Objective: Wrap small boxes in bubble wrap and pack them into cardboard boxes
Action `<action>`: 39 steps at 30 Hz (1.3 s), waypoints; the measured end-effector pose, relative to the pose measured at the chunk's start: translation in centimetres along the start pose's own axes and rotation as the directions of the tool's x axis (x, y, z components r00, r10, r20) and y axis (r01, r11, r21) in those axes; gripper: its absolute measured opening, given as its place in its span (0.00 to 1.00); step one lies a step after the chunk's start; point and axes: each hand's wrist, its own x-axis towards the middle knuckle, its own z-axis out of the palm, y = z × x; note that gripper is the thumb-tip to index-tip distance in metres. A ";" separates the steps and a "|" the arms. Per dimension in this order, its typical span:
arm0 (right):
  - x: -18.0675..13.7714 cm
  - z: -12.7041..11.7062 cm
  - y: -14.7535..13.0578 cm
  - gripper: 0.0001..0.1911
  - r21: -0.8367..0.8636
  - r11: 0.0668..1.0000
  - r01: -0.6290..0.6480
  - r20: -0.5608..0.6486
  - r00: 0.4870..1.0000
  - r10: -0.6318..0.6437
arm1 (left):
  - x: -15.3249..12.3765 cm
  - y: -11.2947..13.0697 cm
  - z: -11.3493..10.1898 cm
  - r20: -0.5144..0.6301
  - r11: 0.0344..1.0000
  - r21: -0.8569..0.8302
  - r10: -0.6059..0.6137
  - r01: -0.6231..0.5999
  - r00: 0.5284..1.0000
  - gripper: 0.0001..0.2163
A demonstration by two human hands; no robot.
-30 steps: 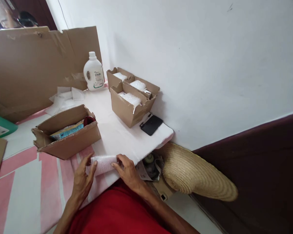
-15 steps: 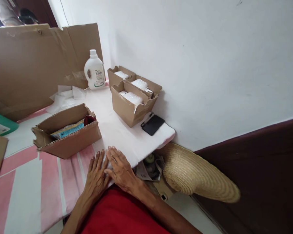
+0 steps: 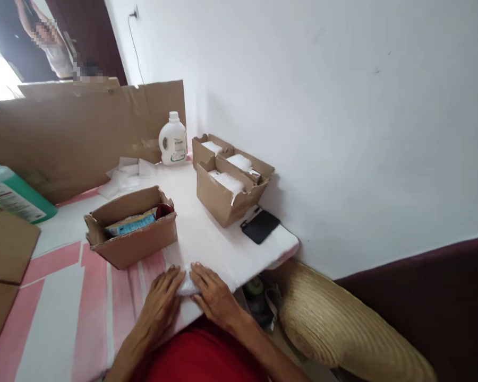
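Note:
At the table's front edge lies a small white bundle (image 3: 188,284), seemingly bubble wrap. My left hand (image 3: 165,293) grips its left end, with the fingers curled over the top. On the opposite end my right hand (image 3: 212,291) does the same, its thumb near the lower edge. What is inside the bundle, if anything, stays hidden. Beyond my hands an open cardboard box (image 3: 141,246) contains a blue-and-yellow packet (image 3: 133,224) and a dark red item (image 3: 164,210). Several bubble-wrapped pieces sit in the cardboard compartments (image 3: 223,204) by the wall.
A black flat object (image 3: 260,226) lies near the table corner. Behind stand a white jug (image 3: 173,142) and a cardboard panel (image 3: 83,119), with clear plastic sheets (image 3: 125,175) before it. A green-filled bottle (image 3: 19,193) leans at left. A straw hat (image 3: 334,313) hangs below right. A person is in the background.
My hands, flat and close together before, have moved apart to the bundle's two ends, so its white middle shows. The camera view has tilted up and shifted left.

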 end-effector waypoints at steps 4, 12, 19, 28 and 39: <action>2.4 -3.5 -0.5 0.12 -0.023 0.989 0.143 -0.188 0.971 -0.145 | 2.1 0.2 -4.6 -0.110 0.994 0.046 0.107 -0.103 0.988 0.17; 17.2 -13.8 -3.8 0.12 -0.274 0.920 0.281 -0.410 0.831 -0.376 | 10.0 -2.7 -19.0 -0.408 0.918 0.384 0.069 0.102 0.910 0.16; 26.9 -12.3 -2.0 0.08 -0.324 0.840 0.435 0.100 0.899 -0.426 | 12.3 -11.0 -19.3 -0.083 0.945 0.201 -0.248 0.260 0.965 0.14; 28.9 -11.1 -1.0 0.12 -0.045 0.948 0.315 0.556 0.796 -0.238 | 13.2 -12.7 -18.4 0.294 0.935 -0.026 -0.332 0.355 0.896 0.16; 22.9 -14.9 1.4 0.17 0.412 0.909 0.066 -0.212 0.977 0.025 | 9.6 -11.0 -21.4 -0.166 0.819 -0.229 -0.565 0.526 0.808 0.26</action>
